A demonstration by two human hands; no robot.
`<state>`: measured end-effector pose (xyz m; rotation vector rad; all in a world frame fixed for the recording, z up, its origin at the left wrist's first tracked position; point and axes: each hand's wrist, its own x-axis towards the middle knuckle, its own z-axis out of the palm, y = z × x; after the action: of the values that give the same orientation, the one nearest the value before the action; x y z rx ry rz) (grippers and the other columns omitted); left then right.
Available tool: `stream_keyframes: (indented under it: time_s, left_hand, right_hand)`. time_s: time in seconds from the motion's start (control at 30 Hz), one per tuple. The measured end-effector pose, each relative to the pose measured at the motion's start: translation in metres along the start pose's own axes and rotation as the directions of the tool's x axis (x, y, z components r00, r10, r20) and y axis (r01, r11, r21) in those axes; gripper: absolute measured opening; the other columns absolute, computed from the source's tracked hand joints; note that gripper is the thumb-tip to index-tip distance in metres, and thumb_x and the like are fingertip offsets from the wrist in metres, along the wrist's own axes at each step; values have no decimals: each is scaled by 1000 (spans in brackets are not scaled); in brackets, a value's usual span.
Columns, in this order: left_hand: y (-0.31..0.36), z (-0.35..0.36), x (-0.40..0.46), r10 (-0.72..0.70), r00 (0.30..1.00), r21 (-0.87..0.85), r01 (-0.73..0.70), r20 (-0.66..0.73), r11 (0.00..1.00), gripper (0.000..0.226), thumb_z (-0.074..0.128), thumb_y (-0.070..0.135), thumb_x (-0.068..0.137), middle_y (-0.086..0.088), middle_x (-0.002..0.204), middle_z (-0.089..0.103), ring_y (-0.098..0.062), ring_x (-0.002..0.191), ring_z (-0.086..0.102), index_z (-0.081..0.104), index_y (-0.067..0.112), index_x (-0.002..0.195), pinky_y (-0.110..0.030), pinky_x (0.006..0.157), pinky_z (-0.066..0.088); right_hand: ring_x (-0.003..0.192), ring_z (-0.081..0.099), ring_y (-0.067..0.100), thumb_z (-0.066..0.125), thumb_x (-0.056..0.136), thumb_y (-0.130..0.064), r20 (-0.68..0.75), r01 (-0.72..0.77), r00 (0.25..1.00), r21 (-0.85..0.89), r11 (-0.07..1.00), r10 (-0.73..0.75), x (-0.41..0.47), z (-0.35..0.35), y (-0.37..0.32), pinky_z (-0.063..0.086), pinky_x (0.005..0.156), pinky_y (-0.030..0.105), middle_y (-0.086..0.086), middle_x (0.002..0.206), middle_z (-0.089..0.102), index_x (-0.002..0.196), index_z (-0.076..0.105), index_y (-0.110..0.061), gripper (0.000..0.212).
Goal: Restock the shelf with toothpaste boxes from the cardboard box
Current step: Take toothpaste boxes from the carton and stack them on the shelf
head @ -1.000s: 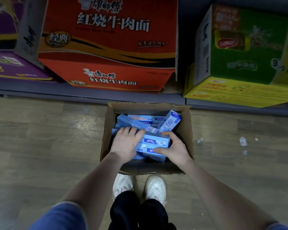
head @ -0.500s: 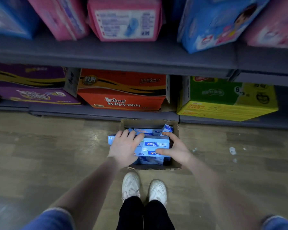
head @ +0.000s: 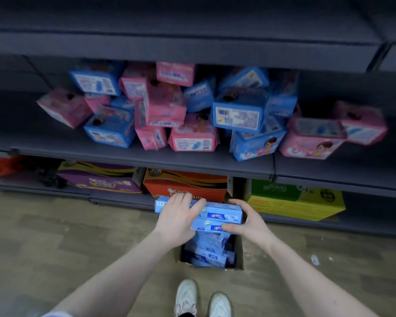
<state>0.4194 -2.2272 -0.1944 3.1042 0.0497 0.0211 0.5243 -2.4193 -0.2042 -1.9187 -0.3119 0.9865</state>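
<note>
Toothpaste boxes, Chinese lettering, blurred.

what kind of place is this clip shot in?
Most likely a shop aisle during restocking. Grey tiered shelving holds a pile of pink and blue packaged goods, printed cartons sit on the bottom shelf, and both hands lift toothpaste boxes from a cardboard box on the floor.

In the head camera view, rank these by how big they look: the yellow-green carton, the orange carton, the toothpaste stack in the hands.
1. Yellow-green carton.
2. Orange carton and toothpaste stack: look about alike; the stack is nearer the camera and hands cover part of each, so unranked.
</note>
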Motion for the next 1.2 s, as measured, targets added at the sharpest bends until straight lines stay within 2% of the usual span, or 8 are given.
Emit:
stream_keyframes:
  time_s: [0.23, 0.4, 0.53, 0.63, 0.73, 0.83, 1.0, 1.2]
  left_hand:
    - [4, -88, 14, -3, 994, 70, 11, -106, 997, 76, 74, 20, 34, -7, 75, 52, -25, 64, 51, 51, 16, 106, -31, 60, 44]
    - [1, -142, 20, 16, 981, 121, 8, -193, 993, 75, 73, 17, 38, -9, 77, 54, -27, 65, 51, 47, 15, 109, -31, 61, 43]
    - [2, -186, 17, 52, 959, 178, -2, -278, 984, 74, 69, 17, 40, -11, 82, 56, -28, 68, 52, 49, 13, 111, -32, 63, 43]
    - [4, -217, 11, 64, 939, 197, 4, -339, 980, 72, 67, 16, 42, -14, 89, 58, -31, 74, 55, 49, 14, 112, -34, 68, 44]
    - [5, -246, 8, 61, 914, 215, 29, -400, 976, 72, 68, 17, 43, -13, 92, 58, -31, 80, 56, 48, 15, 113, -37, 74, 41]
    - [3, -275, 12, 51, 885, 221, 60, -462, 973, 73, 69, 18, 44, -11, 94, 57, -31, 81, 55, 48, 16, 114, -36, 77, 34]
    - [-5, -313, 27, 25, 846, 229, 116, -533, 966, 75, 72, 14, 43, -11, 93, 56, -30, 78, 54, 48, 18, 114, -34, 75, 30]
    - [-15, -332, 45, 41, 825, 256, 127, -563, 958, 73, 69, 12, 44, -10, 92, 56, -29, 77, 53, 48, 17, 113, -33, 75, 30]
  right_hand:
    - [96, 61, 4, 78, 74, -20, -29, 129, 991, -60, 990, -131, -34, -28, -78, 49, 77, 17, -7, 119, 57, 133, 40, -29, 71]
    - [108, 56, 7, 78, 74, -26, -71, 242, 966, -105, 965, -250, -56, -44, -123, 46, 93, 26, -13, 124, 51, 133, 39, -35, 72]
    - [93, 54, -17, 77, 75, -24, -85, 334, 936, -100, 937, -342, -82, -55, -156, 44, 72, 3, -28, 111, 51, 126, 39, -43, 66]
    - [92, 46, -29, 76, 75, -24, -96, 404, 904, -124, 906, -416, -103, -62, -178, 40, 70, -2, -38, 109, 45, 123, 38, -47, 65]
    - [100, 43, -27, 78, 73, -22, -123, 479, 858, -161, 863, -499, -117, -69, -202, 37, 76, -4, -36, 114, 47, 117, 40, -49, 64]
    - [100, 45, -23, 78, 73, -18, -154, 549, 801, -195, 813, -579, -123, -76, -227, 35, 75, -5, -33, 111, 51, 113, 43, -46, 59]
    - [100, 47, -15, 77, 73, -15, -179, 630, 725, -216, 746, -665, -121, -85, -266, 39, 76, 1, -42, 103, 51, 108, 43, -48, 59]
    - [95, 50, -15, 76, 75, -12, -162, 663, 703, -205, 721, -693, -116, -97, -292, 39, 73, 0, -28, 106, 55, 117, 47, -37, 57]
